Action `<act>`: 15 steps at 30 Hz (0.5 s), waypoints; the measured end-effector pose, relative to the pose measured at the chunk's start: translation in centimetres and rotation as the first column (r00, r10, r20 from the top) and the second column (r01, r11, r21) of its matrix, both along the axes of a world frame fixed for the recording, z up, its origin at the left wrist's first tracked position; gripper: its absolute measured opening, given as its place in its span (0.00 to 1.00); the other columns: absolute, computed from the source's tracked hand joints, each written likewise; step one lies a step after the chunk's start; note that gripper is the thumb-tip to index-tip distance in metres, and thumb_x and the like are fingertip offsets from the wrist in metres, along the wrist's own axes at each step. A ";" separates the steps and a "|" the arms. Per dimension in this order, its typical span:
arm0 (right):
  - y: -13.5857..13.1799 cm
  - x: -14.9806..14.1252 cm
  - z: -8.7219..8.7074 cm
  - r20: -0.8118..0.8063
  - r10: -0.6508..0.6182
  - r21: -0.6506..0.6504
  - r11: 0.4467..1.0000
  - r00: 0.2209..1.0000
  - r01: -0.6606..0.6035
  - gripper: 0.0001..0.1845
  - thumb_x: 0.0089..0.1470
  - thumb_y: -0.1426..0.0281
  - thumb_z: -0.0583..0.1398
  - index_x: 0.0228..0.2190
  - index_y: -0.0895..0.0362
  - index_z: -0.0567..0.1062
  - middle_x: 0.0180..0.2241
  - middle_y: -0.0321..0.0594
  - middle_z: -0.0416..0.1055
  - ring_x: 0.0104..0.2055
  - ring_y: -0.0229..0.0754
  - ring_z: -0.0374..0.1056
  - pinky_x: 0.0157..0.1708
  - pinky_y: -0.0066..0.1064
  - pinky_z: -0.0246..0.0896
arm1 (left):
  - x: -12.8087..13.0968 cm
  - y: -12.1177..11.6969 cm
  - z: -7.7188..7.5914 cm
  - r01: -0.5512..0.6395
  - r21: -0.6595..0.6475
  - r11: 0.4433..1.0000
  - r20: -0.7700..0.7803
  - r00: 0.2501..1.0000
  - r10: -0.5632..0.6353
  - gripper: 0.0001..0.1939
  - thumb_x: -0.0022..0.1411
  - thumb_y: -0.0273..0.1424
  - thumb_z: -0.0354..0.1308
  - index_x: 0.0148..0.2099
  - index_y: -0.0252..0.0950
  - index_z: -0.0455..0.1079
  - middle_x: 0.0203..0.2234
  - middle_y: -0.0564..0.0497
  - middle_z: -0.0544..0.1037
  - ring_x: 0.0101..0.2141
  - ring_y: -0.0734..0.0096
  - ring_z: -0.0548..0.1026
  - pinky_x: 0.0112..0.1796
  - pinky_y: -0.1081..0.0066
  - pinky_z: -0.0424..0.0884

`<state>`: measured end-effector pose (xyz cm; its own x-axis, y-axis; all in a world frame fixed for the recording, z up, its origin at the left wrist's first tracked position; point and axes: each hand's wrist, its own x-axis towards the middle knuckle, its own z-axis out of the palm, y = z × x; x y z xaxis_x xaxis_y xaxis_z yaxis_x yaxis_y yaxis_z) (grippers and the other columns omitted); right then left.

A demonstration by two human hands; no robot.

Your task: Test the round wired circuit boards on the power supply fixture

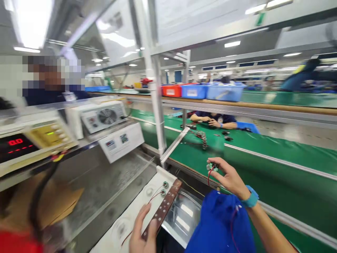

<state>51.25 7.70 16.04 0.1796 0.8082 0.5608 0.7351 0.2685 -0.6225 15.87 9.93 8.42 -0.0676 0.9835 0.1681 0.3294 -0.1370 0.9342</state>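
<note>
My right hand [231, 179], with a blue band at the wrist, pinches a small round green circuit board [212, 167] between thumb and fingers. A red wire [209, 178] hangs from it. My left hand [144, 230] is over a brown strip with a row of holes [168, 202], thumb and forefinger apart. Two more small round boards [164, 188] lie on the white ledge beside the strip. A thin red wire [155, 196] runs from one of them toward my left fingers, which partly hide it; whether they touch it I cannot tell.
Blue cloth [221, 225] lies below my right hand. At left stand a power supply [39, 137] reading 0.0 and a white instrument [102, 116]. A metal post [158, 105] rises ahead. Across the green belt [195, 154], a co-worker's hands [210, 121] handle parts.
</note>
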 end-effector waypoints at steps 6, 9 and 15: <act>8.3 -16.6 -1.3 0.083 0.625 -0.059 0.780 0.776 -0.623 0.21 0.60 0.63 0.58 0.54 0.52 0.68 0.48 0.45 0.67 0.50 0.44 0.66 0.50 0.35 0.62 | 0.5 -2.3 2.7 0.169 -0.089 0.982 0.217 0.965 -0.146 0.32 0.54 0.42 0.62 0.60 0.41 0.63 0.53 0.43 0.74 0.54 0.55 0.70 0.56 0.60 0.63; 11.8 -24.1 -5.7 0.111 0.684 -0.219 0.725 0.721 -0.654 0.19 0.59 0.62 0.60 0.50 0.54 0.71 0.44 0.44 0.68 0.44 0.43 0.67 0.45 0.33 0.63 | -1.5 -3.0 -0.4 0.164 -0.255 0.953 0.392 0.918 -0.053 0.23 0.57 0.50 0.56 0.44 0.36 0.68 0.22 0.51 0.75 0.28 0.65 0.74 0.35 0.65 0.69; 15.2 -34.8 -14.4 0.305 0.608 -0.554 0.739 0.733 -0.382 0.19 0.55 0.54 0.62 0.39 0.57 0.74 0.41 0.44 0.71 0.39 0.44 0.71 0.37 0.30 0.60 | -6.0 -6.5 -8.3 0.131 -0.434 0.891 0.579 0.799 0.164 0.33 0.46 0.65 0.54 0.33 0.37 0.64 0.12 0.60 0.64 0.17 0.72 0.68 0.22 0.73 0.57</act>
